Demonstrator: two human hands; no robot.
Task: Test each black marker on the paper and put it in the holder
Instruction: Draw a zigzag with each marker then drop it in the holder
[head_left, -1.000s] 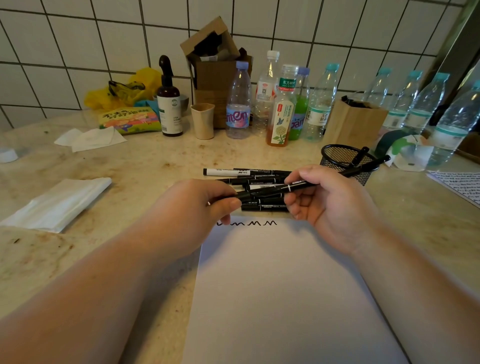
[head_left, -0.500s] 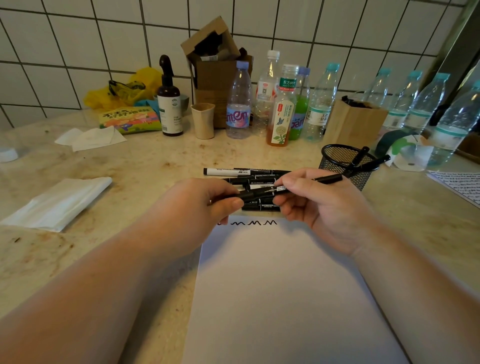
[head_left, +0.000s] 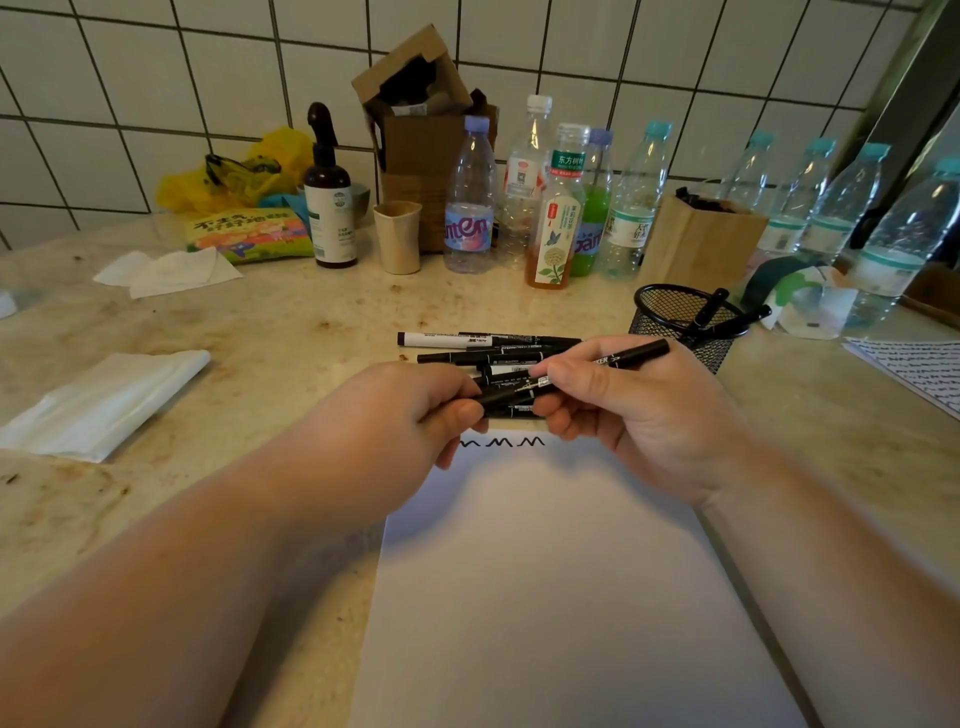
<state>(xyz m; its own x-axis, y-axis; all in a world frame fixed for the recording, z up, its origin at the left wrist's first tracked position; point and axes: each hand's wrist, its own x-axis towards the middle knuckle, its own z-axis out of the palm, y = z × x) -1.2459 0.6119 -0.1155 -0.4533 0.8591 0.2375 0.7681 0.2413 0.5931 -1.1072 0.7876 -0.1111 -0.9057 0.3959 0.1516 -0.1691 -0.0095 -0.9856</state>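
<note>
Uncapping marker (head_left: 618, 359) in right hand (head_left: 639, 415)

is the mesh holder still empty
No, the black mesh holder already has two black markers standing in it, their ends poking above its rim.

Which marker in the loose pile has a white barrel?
The rearmost marker, farthest from the hands: its left section is white, while the other markers in the pile look all black.
</note>
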